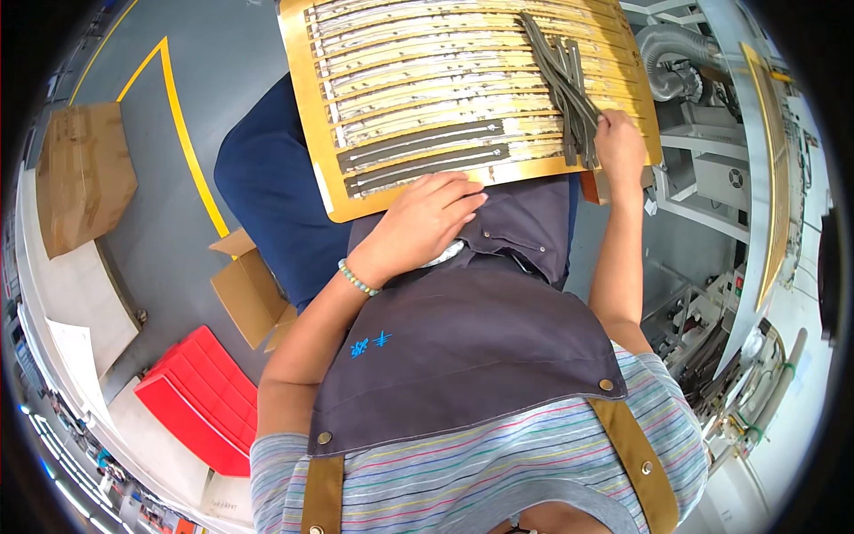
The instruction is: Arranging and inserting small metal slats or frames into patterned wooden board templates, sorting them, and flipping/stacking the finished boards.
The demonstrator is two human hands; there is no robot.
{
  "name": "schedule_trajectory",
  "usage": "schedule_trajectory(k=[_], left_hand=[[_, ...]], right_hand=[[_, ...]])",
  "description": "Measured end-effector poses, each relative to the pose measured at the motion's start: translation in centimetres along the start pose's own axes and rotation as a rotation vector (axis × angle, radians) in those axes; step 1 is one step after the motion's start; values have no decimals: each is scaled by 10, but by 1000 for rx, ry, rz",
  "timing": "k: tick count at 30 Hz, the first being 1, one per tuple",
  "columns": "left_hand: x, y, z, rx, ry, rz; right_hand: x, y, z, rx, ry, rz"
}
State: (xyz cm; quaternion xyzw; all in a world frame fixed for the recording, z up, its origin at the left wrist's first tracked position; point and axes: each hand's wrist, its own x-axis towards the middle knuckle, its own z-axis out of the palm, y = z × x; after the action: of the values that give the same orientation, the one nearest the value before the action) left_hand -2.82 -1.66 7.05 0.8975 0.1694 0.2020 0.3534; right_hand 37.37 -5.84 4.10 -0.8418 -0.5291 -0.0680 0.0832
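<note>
Strip-laying seems in hand: loose dark strips [571,87] apparently pinched by right hand [620,148]; left hand [425,215] curled by yellow board [342,206], hold unclear. Row alignment likely needed.

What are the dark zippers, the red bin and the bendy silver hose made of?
Dark zippers: probably dull woven cloth, since the loose strips bend and cross softly.
Red bin: probably smooth plastic, with even bright colour, moulded-looking ridges and a slight shine.
Silver hose: shiny and ridged, perhaps metal foil, though metallic-looking plastic is possible.
</note>
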Motion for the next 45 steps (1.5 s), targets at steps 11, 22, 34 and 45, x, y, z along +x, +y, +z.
schedule_trajectory(k=[11, 22, 34, 45], left_hand=[[15, -9, -23, -693, 203, -429], [1, -17, -15, -740, 103, -514], [-71, -77, -50, -651, 213, -776], [-44, -130, -18, -20, 728, -911]], right_hand=[[-32, -164, -110, 1221, -835, -206], [-48, -176, -55, 1334, -1023, -64], [-42, -111, -4, 1257, -1029, 112], [26, -146, 50, 998, -865, 83]])
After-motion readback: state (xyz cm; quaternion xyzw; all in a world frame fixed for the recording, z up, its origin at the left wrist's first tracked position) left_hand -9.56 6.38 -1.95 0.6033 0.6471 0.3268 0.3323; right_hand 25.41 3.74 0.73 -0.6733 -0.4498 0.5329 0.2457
